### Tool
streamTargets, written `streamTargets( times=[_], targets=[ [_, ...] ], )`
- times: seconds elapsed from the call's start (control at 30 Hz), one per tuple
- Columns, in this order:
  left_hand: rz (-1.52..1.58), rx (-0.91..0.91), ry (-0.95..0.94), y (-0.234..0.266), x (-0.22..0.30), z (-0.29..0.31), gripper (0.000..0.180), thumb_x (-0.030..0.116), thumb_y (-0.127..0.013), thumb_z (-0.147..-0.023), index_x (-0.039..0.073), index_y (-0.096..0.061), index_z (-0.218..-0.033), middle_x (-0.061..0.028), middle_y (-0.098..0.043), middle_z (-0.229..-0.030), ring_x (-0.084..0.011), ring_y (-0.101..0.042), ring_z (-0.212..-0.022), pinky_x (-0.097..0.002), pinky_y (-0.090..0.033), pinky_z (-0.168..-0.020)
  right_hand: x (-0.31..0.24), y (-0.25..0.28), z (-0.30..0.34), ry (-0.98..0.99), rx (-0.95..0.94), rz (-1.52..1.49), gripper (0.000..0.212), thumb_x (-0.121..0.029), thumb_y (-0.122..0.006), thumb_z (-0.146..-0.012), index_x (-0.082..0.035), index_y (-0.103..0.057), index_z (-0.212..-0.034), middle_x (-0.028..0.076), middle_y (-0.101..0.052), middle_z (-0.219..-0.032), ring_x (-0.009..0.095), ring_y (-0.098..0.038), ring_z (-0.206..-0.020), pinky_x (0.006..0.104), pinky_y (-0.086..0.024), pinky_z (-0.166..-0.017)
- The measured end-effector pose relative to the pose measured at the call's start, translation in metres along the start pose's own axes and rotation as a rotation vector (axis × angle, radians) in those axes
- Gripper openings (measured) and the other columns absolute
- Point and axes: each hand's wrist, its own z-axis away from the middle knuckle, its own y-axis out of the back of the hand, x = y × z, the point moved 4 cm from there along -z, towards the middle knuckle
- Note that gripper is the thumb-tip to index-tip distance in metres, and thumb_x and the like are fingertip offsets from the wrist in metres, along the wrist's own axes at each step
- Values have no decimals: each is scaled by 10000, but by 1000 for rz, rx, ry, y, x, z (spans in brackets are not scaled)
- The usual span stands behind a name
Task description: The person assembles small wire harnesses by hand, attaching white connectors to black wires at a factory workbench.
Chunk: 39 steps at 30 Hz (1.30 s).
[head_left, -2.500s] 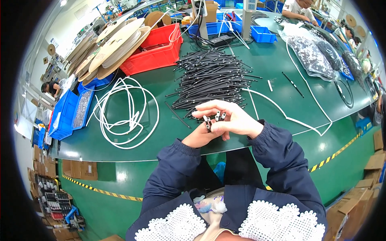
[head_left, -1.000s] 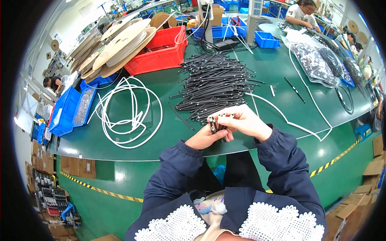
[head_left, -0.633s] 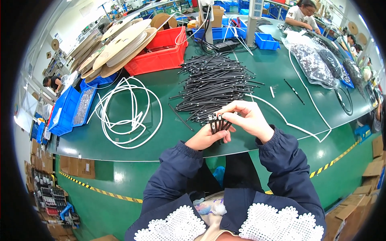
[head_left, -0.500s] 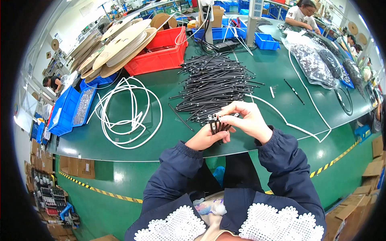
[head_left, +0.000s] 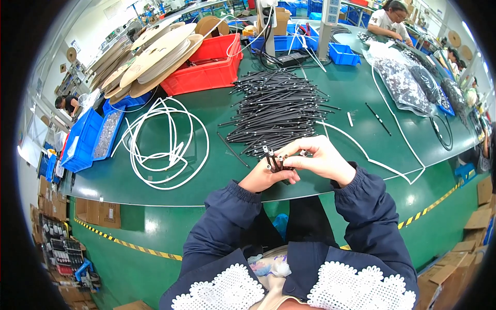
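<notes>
Just in front of me, my left hand [head_left: 259,179] is closed round a small bunch of black cable pieces [head_left: 273,160], whose pale, metallic-looking ends stick up above the fist. My right hand [head_left: 321,159] pinches at the same bunch from the right, thumb and forefinger together near the tips. A few light ends also show by its fingers; whether these belong to separate pieces I cannot make out. Right behind both hands lies a large heap of similar black cable pieces [head_left: 279,111], mostly sideways, with light ends.
Left of the heap lies a loose coil of white tubing [head_left: 206,139]. Blue bins [head_left: 85,142], a red bin [head_left: 204,75] and stacked cardboard reels [head_left: 160,57] stand beyond it. Bagged parts [head_left: 400,82] lie at the right, near a person [head_left: 387,23] seated across the green table [head_left: 227,188].
The ends in my left hand have spread apart, with one standing higher. My right fingers have shifted slightly among the cable pieces. The heap looks unchanged.
</notes>
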Motion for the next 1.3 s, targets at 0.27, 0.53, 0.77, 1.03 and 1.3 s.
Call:
streamTargets(
  times=[0.27, 0.53, 0.77, 1.03, 1.3],
  targets=[
    [72, 42, 19, -3, 1, -1, 109, 79, -603, -912, -8, -622, -974, -79, -673, -871, -155, -648, -804, -290, -521, -744, 2, 2, 0, -14, -31, 108, 217, -57, -712, -794, -12, -690, -1005, 102, -695, -981, 129, -639, -859, 290, -517, -757],
    [66, 46, 46, -2, 2, 2, 252, 101, -597, -923, -23, -606, -1143, -86, -674, -885, -152, -637, -798, -284, -517, -746, -6, 20, 9, 44, 164, -36, 231, -77, -695, -821, 3, -668, -1036, 56, -680, -956, 115, -637, -831, 256, -513, -772],
    [39, 83, 38, 1, -3, 2, 259, 98, -608, -915, -35, -610, -1137, -95, -679, -886, -152, -641, -776, -284, -518, -727, 7, 4, 12, 49, 383, -58, 175, -98, -700, -837, 2, -674, -977, 51, -688, -852, 106, -632, -766, 234, -520, -684],
    [37, 49, -66, -1, -3, 3, 305, 46, -587, -916, -13, -563, -1214, -99, -670, -928, -158, -649, -819, -291, -523, -758, 26, -16, 18, -86, 372, -445, 135, 0, -655, -842, 0, -582, -956, 122, -684, -923, 136, -647, -764, 243, -518, -648],
    [46, 42, -52, -1, -4, 3, 233, 64, -525, -953, -33, -565, -1160, -101, -667, -919, -172, -642, -857, -295, -517, -779, 28, -17, 18, 39, 368, -434, 265, -15, -581, -903, 20, -550, -1164, 151, -654, -1038, 104, -555, -582, 239, -453, -488]
  ],
)
